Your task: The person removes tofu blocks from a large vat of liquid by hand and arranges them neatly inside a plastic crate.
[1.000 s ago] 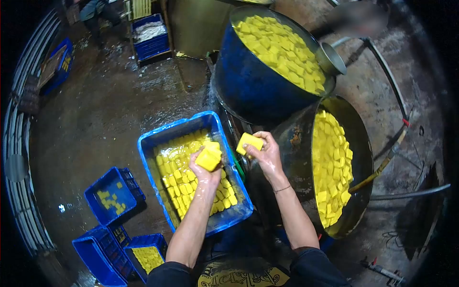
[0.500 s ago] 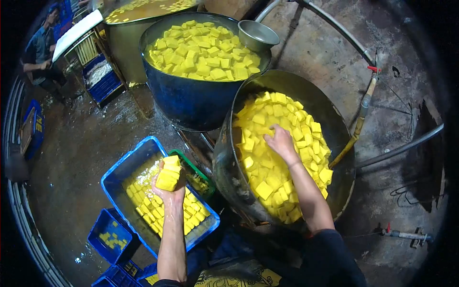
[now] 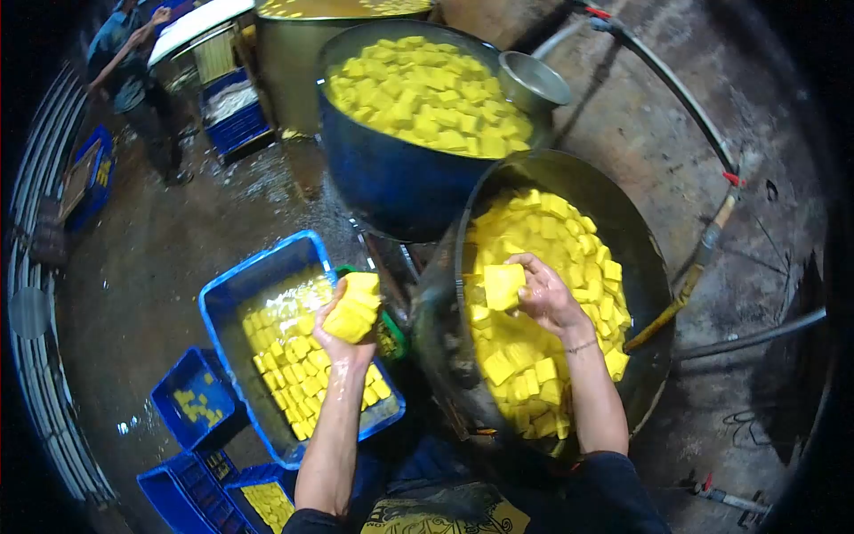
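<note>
My left hand [image 3: 342, 331] is closed around a small stack of yellow tofu blocks [image 3: 358, 303], above the blue crate [image 3: 216, 325]. Rows of yellow tofu [image 3: 307, 378] lie in that crate, partly under water. Over the near vat [image 3: 645, 240], my right hand [image 3: 551, 298] grips one square tofu block [image 3: 503, 287] between thumb and fingers. Below it, many loose tofu blocks [image 3: 525, 356] fill the vat, some sunk in yellow liquid.
A blue vat [image 3: 391, 182] full of tofu stands behind, with a metal bowl [image 3: 534, 80] at its rim. Smaller blue crates [image 3: 191, 396] sit at lower left. A pipe [image 3: 712, 236] runs on the right. Another person [image 3: 133, 80] stands at upper left.
My right hand has come up out of the yellow liquid with a tofu block in its fingers. My left hand still holds its stack. The whole view has shifted slightly.
</note>
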Demonstrator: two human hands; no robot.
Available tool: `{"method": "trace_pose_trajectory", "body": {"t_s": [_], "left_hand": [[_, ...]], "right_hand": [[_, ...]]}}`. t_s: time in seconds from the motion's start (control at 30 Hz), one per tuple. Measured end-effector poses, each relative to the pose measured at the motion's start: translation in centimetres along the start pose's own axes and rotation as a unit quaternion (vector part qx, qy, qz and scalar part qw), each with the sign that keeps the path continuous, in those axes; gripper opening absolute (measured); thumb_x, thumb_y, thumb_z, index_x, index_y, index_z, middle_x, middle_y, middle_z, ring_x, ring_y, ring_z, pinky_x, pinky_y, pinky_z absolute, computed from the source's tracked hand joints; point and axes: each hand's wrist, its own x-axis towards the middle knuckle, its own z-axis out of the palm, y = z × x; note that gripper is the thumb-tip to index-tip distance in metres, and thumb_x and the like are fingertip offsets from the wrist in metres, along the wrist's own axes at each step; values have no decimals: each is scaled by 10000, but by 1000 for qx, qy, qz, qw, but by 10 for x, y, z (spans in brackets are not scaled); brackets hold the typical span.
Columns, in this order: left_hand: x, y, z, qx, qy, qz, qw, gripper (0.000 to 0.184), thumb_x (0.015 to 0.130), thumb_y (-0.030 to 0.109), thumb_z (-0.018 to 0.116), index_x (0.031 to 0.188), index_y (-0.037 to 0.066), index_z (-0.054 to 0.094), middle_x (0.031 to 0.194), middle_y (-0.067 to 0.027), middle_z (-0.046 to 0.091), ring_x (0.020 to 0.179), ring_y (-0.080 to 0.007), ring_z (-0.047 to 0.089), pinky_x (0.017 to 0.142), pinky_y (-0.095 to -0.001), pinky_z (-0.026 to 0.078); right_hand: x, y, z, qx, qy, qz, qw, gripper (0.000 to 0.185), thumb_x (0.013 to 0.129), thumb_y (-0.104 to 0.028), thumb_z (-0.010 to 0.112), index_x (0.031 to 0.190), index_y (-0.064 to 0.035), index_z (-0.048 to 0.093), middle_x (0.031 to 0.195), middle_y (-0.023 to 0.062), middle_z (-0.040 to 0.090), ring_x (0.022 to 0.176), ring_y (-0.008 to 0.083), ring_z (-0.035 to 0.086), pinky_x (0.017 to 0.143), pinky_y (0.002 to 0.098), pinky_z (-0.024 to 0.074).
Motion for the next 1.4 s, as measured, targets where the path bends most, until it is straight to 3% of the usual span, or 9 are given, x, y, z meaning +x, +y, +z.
{"method": "trace_pose_trajectory", "body": {"t_s": [0.3,0.47,0.6,0.7,0.9,1.07,1.17,1.3,1.4], "left_hand": [[-10,56,-38,38,21,-29,999,381,783,269,537,1090,51,591,997,-150,651,940,-309,623,874,-427,501],[3,95,-90,-17,60,-74,995,363,874,365,505,1068,71,594,976,-112,646,935,-267,630,884,-412,502],[13,147,-113,76,208,-66,973,961,844,811,321,1464,78,356,1415,-129,444,1284,-289,454,1043,-439,401],[54,177,-185,181,221,15,958,788,959,667,253,1478,81,342,1457,-158,396,1337,-301,392,1089,-458,324],[53,206,-300,935,166,110,294,389,958,266,434,1249,53,579,1344,-168,522,1311,-407,380,1077,-555,284],[20,178,-323,948,143,150,240,475,892,312,512,1303,74,535,1358,-155,490,1314,-404,375,1102,-587,232],[1,183,-285,949,136,109,263,496,882,237,502,1359,98,503,1420,-144,446,1359,-382,336,1138,-550,212],[21,201,-274,925,179,209,262,536,861,207,541,1331,-40,473,1389,-253,436,1316,-421,371,1103,-481,303],[31,204,-306,964,132,84,214,638,876,312,515,1368,-81,418,1434,-253,400,1365,-387,324,1138,-445,255]], "right_hand": [[70,86,224,-574,-72,-139,804,393,709,-167,827,1042,-53,652,997,82,663,970,235,635,888,350,479],[133,190,236,-665,-39,-134,734,956,560,-471,856,1346,-93,468,1404,250,342,1296,418,348,1072,473,311],[197,275,220,-281,-144,230,921,658,752,-284,731,1317,-26,516,1380,141,460,1294,252,431,1085,336,334],[248,319,227,-94,-116,310,939,518,819,-258,687,1259,-20,552,1152,82,636,1090,195,596,974,295,443],[337,385,273,-387,-88,288,871,593,737,-449,742,1129,-16,638,1105,137,636,1019,279,598,924,387,469],[308,502,298,-694,31,257,672,915,650,-653,712,1344,-87,527,1503,276,167,1360,551,106,1084,632,225],[302,472,300,-670,-54,320,668,927,712,-555,740,1438,-86,407,1492,234,290,1387,436,228,1089,574,280],[324,481,200,-289,-96,304,903,833,801,-422,674,1434,28,373,1403,215,479,1278,303,482,1039,363,401],[302,399,199,-284,-109,355,884,696,893,-299,614,1492,-103,317,1411,100,502,1243,220,500,871,340,447]]}}
